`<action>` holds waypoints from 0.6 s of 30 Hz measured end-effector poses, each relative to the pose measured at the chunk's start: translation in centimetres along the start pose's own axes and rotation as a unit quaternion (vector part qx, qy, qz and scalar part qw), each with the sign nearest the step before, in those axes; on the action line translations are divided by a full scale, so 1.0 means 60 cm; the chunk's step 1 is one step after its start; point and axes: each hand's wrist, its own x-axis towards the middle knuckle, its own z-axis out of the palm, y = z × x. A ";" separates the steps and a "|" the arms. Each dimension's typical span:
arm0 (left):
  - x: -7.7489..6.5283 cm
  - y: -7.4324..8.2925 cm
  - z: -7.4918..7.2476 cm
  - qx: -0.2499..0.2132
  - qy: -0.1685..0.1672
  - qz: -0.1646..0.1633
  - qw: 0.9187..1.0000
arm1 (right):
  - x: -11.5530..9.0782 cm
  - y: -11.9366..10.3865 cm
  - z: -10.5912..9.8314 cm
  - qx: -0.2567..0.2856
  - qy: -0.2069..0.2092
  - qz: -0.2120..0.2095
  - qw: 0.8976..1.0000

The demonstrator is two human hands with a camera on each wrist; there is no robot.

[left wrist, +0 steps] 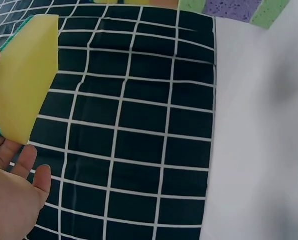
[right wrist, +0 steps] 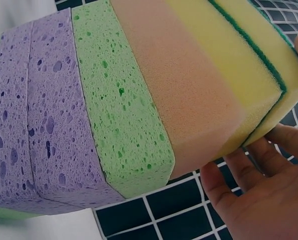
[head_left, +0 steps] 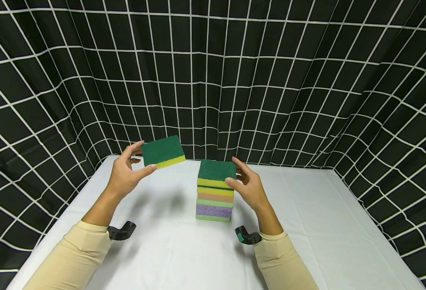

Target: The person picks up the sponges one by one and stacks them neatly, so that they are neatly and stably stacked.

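Note:
In the head view my left hand (head_left: 122, 177) pinches a scrub sponge (head_left: 163, 151), dark green pad up and yellow foam below, raised over the table's far left part. Its thumb presses the near edge, with fingers at the far edge. A stack of sponges stands near the middle; from the bottom come light green (head_left: 213, 218), two purple (head_left: 214, 210), light green, peach (head_left: 214, 197) and yellow layers. On top lies another green-and-yellow scrub sponge (head_left: 217, 170), gripped at its right end between my right hand's (head_left: 251, 187) thumb and fingers. The right wrist view shows the fingertips (right wrist: 216, 175) along the upper layers.
A white cloth (head_left: 176, 257) covers the table under the stack. Black curtain with a white grid (head_left: 249, 72) encloses the back and both sides. Dark wrist mounts (head_left: 121, 231) sit at both cuffs.

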 end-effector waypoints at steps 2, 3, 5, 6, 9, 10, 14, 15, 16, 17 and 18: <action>0.003 0.004 0.003 -0.010 -0.005 0.005 1.000 | 0.000 -0.006 0.001 -0.003 -0.001 0.002 1.000; 0.004 0.005 0.005 -0.016 -0.007 0.006 1.000 | 0.000 -0.008 0.001 -0.002 -0.001 0.002 1.000; 0.009 0.008 0.010 -0.030 -0.013 0.011 0.999 | -0.001 -0.008 0.000 -0.001 -0.001 0.002 1.000; 0.011 0.009 0.012 -0.037 -0.017 0.015 0.999 | -0.001 -0.008 0.000 0.000 -0.001 0.002 1.000; 0.018 0.013 0.021 -0.053 -0.030 0.025 0.998 | -0.002 -0.006 -0.001 0.002 -0.002 0.000 1.000; 0.020 0.014 0.024 -0.055 -0.034 0.028 0.998 | -0.002 -0.006 -0.001 0.002 -0.002 -0.001 1.000; 0.025 0.019 0.035 -0.055 -0.049 0.035 0.997 | -0.002 -0.005 -0.001 0.003 -0.005 -0.007 1.000; 0.026 0.020 0.038 -0.056 -0.052 0.037 0.996 | -0.002 -0.005 -0.001 0.003 -0.005 -0.008 1.000; 0.027 0.021 0.041 -0.056 -0.055 0.040 0.996 | -0.002 -0.006 0.000 0.003 -0.006 -0.009 1.000; 0.028 0.023 0.043 -0.058 -0.058 0.044 0.996 | -0.002 -0.006 0.000 0.004 -0.006 -0.009 1.000; 0.029 0.024 0.046 -0.061 -0.062 0.047 0.995 | -0.002 -0.007 0.000 0.004 -0.006 -0.008 1.000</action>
